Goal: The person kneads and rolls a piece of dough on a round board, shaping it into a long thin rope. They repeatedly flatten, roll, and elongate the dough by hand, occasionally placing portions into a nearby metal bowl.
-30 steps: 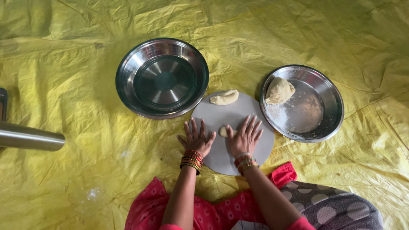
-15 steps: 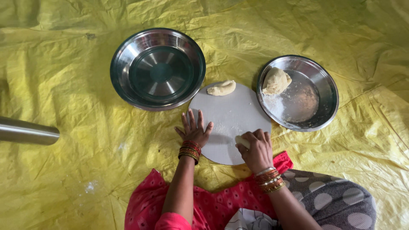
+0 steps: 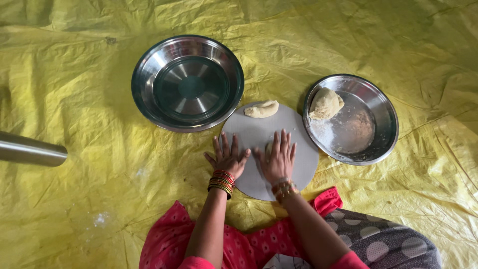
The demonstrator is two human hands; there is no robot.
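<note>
A round grey rolling board (image 3: pixel 254 132) lies on the yellow sheet in front of me. My left hand (image 3: pixel 228 158) rests flat on its near left edge, fingers spread. My right hand (image 3: pixel 277 158) presses palm-down on the board's middle, and a small piece of dough (image 3: pixel 269 147) peeks out under its fingers. A second, elongated piece of dough (image 3: pixel 262 109) lies at the board's far edge. Both wrists wear bangles.
An empty steel bowl (image 3: pixel 144 74) sits beyond the board to the left. A steel plate (image 3: pixel 383 124) on the right holds a dough lump (image 3: pixel 326 103) and loose flour. A steel cylinder (image 3: pixel 31 149) pokes in from the left edge. My clothed knees lie below.
My right hand moved from the board's near right edge forward onto its middle, flat over the dough. The left hand stays flat on the board's left side.
</note>
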